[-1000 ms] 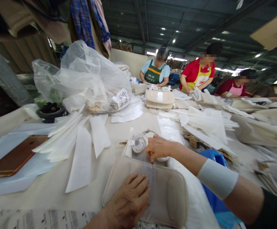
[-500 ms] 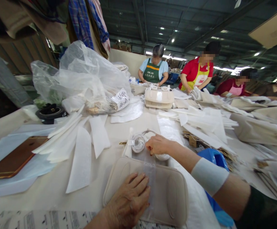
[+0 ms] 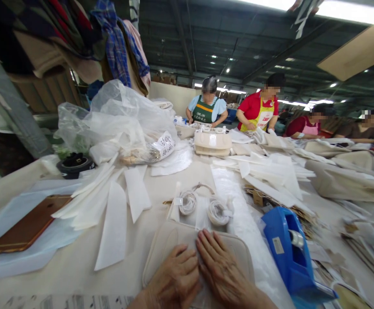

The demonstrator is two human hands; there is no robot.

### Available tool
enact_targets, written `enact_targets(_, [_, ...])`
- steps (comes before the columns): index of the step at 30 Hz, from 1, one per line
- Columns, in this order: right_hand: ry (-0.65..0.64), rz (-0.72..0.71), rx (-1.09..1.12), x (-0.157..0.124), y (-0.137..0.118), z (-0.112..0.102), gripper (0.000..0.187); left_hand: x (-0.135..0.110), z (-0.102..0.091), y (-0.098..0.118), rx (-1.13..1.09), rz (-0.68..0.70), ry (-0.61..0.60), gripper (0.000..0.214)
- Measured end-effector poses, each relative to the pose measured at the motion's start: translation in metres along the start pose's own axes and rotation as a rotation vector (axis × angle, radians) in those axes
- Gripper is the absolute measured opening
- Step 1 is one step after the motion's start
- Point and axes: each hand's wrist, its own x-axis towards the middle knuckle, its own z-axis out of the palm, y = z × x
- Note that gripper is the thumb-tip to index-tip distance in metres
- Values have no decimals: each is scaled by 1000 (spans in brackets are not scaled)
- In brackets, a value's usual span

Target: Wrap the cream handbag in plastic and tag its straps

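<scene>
A beige handbag (image 3: 164, 244) lies flat on the table in front of me, its upper edge facing away. My left hand (image 3: 175, 274) rests on its middle with the fingers bent and no object visible in them. Beside it, my right hand (image 3: 220, 264) presses flat on the bag, fingers stretched out, over a clear strip (image 3: 202, 221) that runs down from the top edge. Just beyond the bag sit two wrapped strap coils, the left coil (image 3: 187, 202) and the right coil (image 3: 218, 212).
A blue tape dispenser (image 3: 278, 244) stands at right. Left are white paper pieces (image 3: 112, 227), a brown phone (image 3: 28, 223) and a big clear plastic bag (image 3: 119, 116). Another beige bag (image 3: 212, 141) stands farther back. Several co-workers work across the table.
My right hand has come back from the strap coils and now lies flat on the handbag. My left hand stays on the bag, its fingers more bent. The view has shifted slightly.
</scene>
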Motion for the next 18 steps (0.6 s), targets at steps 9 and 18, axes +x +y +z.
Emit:
enact_targets(9, [36, 358, 548, -36, -18, -12, 23, -6, -1, -3, 25, 71, 81, 7])
enact_targets(18, [252, 909, 417, -68, -37, 20, 63, -1, -14, -3, 151, 175, 48, 18])
